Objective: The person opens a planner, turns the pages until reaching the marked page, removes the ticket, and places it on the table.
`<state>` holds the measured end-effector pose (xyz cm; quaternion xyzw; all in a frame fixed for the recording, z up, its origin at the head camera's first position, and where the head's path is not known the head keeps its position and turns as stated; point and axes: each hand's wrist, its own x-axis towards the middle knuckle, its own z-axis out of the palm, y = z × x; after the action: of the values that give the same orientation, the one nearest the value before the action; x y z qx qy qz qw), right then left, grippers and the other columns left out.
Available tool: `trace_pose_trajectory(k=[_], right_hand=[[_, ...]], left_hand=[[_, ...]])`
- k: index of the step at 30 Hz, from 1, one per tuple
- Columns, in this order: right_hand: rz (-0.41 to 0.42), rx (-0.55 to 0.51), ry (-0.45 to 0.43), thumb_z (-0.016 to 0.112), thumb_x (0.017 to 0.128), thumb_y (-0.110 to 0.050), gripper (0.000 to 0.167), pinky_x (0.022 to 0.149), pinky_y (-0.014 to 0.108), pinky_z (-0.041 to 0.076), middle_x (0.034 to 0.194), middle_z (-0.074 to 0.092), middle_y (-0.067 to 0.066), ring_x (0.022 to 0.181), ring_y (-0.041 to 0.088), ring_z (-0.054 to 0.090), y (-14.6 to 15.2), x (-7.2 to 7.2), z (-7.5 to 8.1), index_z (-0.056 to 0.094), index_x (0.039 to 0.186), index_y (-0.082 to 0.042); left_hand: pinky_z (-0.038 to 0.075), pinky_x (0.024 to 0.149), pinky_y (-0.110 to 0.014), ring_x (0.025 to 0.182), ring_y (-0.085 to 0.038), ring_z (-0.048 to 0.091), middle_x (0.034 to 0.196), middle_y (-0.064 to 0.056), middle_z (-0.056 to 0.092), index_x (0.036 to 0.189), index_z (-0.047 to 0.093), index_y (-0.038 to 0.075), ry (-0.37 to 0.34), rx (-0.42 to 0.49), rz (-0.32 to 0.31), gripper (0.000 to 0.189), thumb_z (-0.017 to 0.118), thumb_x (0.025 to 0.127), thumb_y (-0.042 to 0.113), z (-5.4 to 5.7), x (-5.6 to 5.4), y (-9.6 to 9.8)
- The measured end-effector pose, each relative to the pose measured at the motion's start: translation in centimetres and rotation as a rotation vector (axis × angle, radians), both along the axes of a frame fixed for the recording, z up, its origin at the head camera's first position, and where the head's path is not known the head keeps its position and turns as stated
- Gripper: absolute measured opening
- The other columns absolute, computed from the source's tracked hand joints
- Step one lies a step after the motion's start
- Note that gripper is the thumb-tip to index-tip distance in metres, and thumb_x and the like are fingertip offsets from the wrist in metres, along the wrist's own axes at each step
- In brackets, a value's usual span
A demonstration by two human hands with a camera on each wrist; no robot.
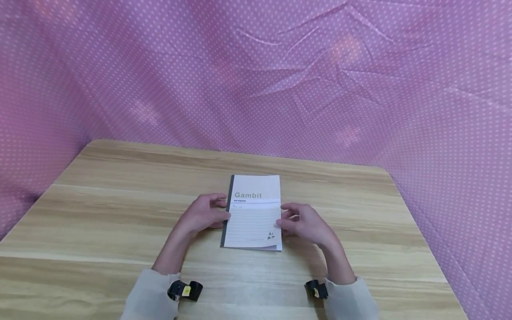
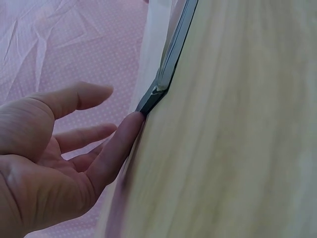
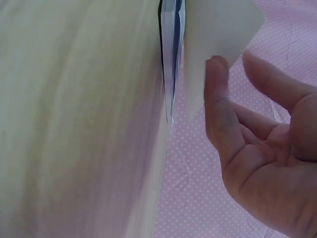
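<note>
1. Notebook (image 1: pixel 253 222): lies face up on the bench (image 1: pixel 120 213), between the two hands; its long axis runs away from the person.
2. Orientation: the "Gambit" title end points to the far edge; lettering reads upright from the person's side; the dark spine (image 1: pixel 224 235) faces left.
3. Form: thin paper rectangle with a pale, line-printed cover (image 1: pixel 250 224); the cover's near right corner lifts, exposing pages beneath.
4. Left hand (image 1: pixel 206 212): fingers relaxed and spread, not gripping; one fingertip touches the spine.
5. Right hand (image 1: pixel 302 221): fingers loosely bent, not gripping, at the notebook's right edge; contact with the cover cannot be confirmed.
6. Bench: light wood-grain surface, rounded far corners.
7. Cloth (image 1: pixel 256 89): pink-purple, white-dotted, creased, hanging behind the bench.
8. Sleeves (image 1: pixel 150 293): pale fabric, with black devices (image 1: pixel 196 291) at both wrists.
</note>
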<state>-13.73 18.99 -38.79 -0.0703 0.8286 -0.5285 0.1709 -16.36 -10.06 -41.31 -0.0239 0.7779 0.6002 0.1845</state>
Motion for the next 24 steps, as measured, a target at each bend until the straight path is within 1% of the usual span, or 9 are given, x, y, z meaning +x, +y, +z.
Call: trace_pose_trajectory(k=[4, 8, 14, 16, 20, 24], right_hand=[[-0.017, -0.022, 0.004, 0.073, 0.091, -0.003, 0.054, 0.075, 0.038, 0.063, 0.102, 0.065, 0.017, 0.085, 0.025, 0.070, -0.2, 0.0, 0.1, 0.051, 0.138, 0.014], [-0.046, -0.025, 0.008, 0.074, 0.090, -0.001, 0.056, 0.074, 0.038, 0.063, 0.099, 0.066, 0.016, 0.084, 0.024, 0.070, -0.4, 0.0, 0.2, 0.051, 0.139, 0.012], [-0.051, -0.030, 0.061, 0.076, 0.088, -0.003, 0.060, 0.076, 0.041, 0.063, 0.099, 0.068, 0.015, 0.086, 0.023, 0.070, -0.7, 0.0, 0.3, 0.050, 0.141, 0.012], [-0.047, -0.048, 0.066, 0.075, 0.088, -0.003, 0.059, 0.077, 0.041, 0.063, 0.103, 0.067, 0.017, 0.087, 0.024, 0.070, -0.8, 0.1, 0.4, 0.051, 0.141, 0.011], [-0.040, -0.096, 0.060, 0.073, 0.091, -0.004, 0.058, 0.078, 0.041, 0.063, 0.117, 0.064, 0.022, 0.090, 0.026, 0.069, -1.1, 0.3, 0.6, 0.051, 0.143, 0.007], [-0.014, -0.093, 0.090, 0.072, 0.093, -0.008, 0.058, 0.078, 0.038, 0.063, 0.132, 0.060, 0.021, 0.091, 0.025, 0.069, -1.7, 0.5, 0.9, 0.050, 0.146, 0.002]], left_hand=[[0.062, 0.079, -0.036, 0.097, -0.028, 0.068, 0.134, -0.023, 0.055, 0.146, 0.048, -0.002, 0.009, -0.001, 0.004, 0.066, 0.075, 0.086, 0.002, -0.2, -0.1, 0.0], [0.062, 0.078, -0.036, 0.097, -0.028, 0.068, 0.133, -0.022, 0.055, 0.146, 0.049, -0.002, 0.003, 0.000, 0.008, 0.065, 0.075, 0.086, 0.002, -0.3, -0.2, 0.0], [0.062, 0.077, -0.035, 0.097, -0.028, 0.068, 0.133, -0.023, 0.055, 0.144, 0.051, -0.001, -0.004, -0.007, 0.012, 0.061, 0.074, 0.088, 0.003, -0.1, -0.2, 0.1], [0.062, 0.077, -0.034, 0.097, -0.028, 0.068, 0.132, -0.023, 0.055, 0.143, 0.051, -0.001, -0.005, -0.014, 0.013, 0.059, 0.073, 0.089, 0.004, -0.1, -0.2, 0.1], [0.062, 0.077, -0.034, 0.096, -0.027, 0.068, 0.131, -0.022, 0.055, 0.143, 0.052, -0.001, -0.004, -0.022, 0.010, 0.056, 0.072, 0.091, 0.005, -0.1, -0.2, 0.1], [0.062, 0.078, -0.034, 0.097, -0.027, 0.068, 0.130, -0.021, 0.055, 0.142, 0.052, 0.000, -0.002, -0.017, 0.001, 0.055, 0.072, 0.092, 0.007, -0.2, -0.2, 0.1]])
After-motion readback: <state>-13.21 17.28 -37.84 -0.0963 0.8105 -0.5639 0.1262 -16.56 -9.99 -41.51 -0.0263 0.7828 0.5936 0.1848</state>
